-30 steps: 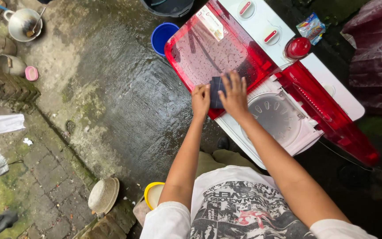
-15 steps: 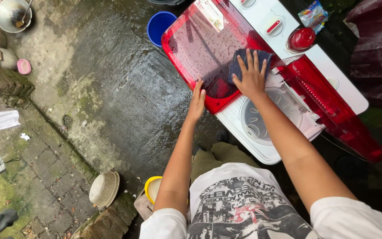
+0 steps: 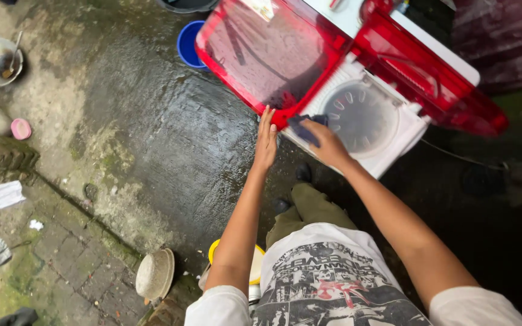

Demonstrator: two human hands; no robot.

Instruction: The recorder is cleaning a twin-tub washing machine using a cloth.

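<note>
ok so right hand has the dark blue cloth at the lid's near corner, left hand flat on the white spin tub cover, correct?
Not quite. The right hand does press the dark blue cloth there, but the head view shows the left hand against the near edge of the red lid, not on the white spin tub cover.

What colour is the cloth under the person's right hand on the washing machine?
Dark blue: the cloth shows best in the head view, under the right hand.

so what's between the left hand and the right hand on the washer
In the head view, only the red lid's near corner separates left hand from right hand, which holds a dark cloth.
</note>
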